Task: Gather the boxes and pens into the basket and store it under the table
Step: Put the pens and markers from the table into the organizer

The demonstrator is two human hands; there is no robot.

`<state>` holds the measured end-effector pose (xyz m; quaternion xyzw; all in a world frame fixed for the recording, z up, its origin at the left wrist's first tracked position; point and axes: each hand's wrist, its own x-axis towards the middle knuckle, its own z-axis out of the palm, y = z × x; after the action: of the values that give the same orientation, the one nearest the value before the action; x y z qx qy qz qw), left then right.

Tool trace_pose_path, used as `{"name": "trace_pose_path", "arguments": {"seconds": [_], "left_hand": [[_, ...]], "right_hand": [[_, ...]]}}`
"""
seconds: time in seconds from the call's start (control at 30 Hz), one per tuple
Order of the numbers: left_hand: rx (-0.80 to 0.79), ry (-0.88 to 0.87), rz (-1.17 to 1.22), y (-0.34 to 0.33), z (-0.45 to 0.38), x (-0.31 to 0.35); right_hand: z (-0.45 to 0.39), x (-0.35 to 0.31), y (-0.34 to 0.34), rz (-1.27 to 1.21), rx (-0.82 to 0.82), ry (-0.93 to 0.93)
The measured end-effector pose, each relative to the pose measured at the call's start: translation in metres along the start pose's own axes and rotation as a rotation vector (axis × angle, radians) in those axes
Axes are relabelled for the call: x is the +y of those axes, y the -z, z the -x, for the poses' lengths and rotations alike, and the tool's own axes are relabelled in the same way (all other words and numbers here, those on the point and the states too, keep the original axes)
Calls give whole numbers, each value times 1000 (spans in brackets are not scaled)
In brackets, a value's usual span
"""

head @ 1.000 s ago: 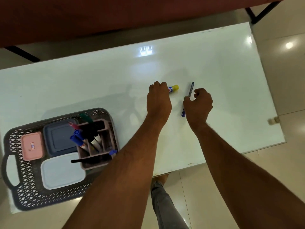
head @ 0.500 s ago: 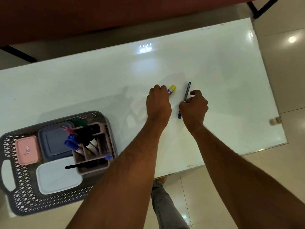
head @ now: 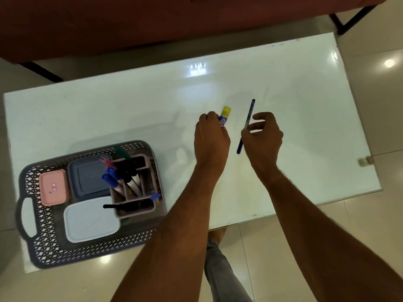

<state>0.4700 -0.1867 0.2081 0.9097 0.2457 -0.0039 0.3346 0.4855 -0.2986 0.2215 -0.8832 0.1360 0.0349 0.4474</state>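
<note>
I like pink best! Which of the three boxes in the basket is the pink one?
The pink box is the smallest, at the basket's handle end. The dark blue-grey box sits beside it, and the white box lies nearer the person.

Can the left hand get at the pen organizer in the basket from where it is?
Probably yes: the left hand holds a glue stick, and only bare table separates it from the pen organizer.

Both hands: left (head: 211, 138), right (head: 262, 136), fingers curled
</note>
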Motion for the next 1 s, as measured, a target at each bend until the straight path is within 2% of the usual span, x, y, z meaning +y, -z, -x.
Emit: {"name": "trace_pose_path", "arguments": {"seconds": [0.27, 0.37, 0.57, 0.67, 0.8, 1.0], "left_hand": [[35, 105, 134, 76, 50, -7], [34, 142, 124, 109, 69, -12], [148, 124, 117, 172, 92, -47], [174, 133, 69, 195, 95, -70], [104, 241, 52, 201, 96, -96], [-42, 276, 53, 190, 93, -112]], "right_hand": [[44, -37, -4, -174, -152, 128], [66, -47, -13, -257, -232, 116], [100, -60, -31, -489, -376, 7], [112, -65, -39, -520, -426, -14], [122, -71, -49, -463, -449, 20], [132, -78, -61, -441, -441, 85]]}}
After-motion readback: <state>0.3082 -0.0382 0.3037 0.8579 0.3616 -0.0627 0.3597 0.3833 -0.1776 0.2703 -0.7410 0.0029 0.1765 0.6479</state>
